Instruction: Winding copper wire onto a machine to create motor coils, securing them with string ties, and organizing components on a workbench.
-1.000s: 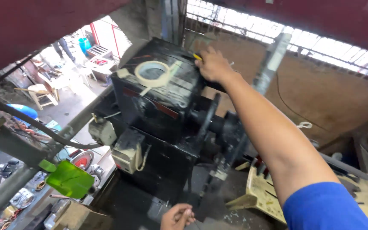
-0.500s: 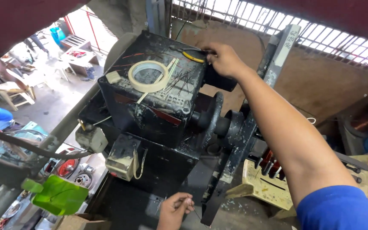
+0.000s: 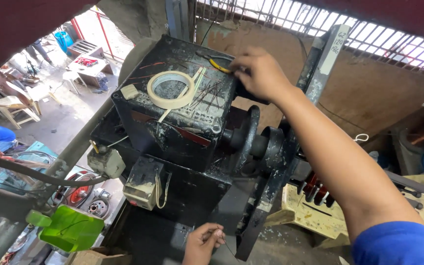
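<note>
**Kid:** What is the right hand [image 3: 261, 73] doing?

**Helper:** It reaches over the top of the big black machine [image 3: 182, 147]. Its fingers curl down around a small tool with a yellow handle [image 3: 220, 65]. The tool lies on the machine's top, at the far edge. I can't tell if the fingers squeeze it yet, because the hand covers most of it.

**Kid:** Is the tool heavy?

**Helper:** I think not. It looks small and stiff, like pliers or cutters. The yellow part looks like a soft cover, so that would be the good spot to grab. The metal end may be sharp or greasy.

**Kid:** And the left hand [image 3: 203, 244]?

**Helper:** It is down low, in front of the machine. The thumb and finger are pressed together on a thin wire [image 3: 225, 245]. The wire looks very light and bendy. It could slip or kink, so a soft pinch near the end suits it.

**Kid:** What else is on top?

**Helper:** A roll of pale tape [image 3: 172, 89] lies flat there, just beside some loose thin wires [image 3: 209, 94].

**Kid:** What can't you see?

**Helper:** The tool's tip is hidden under the hand. The wire is so thin that I can't see where it ends. The machine's bottom is cut off too.
</note>
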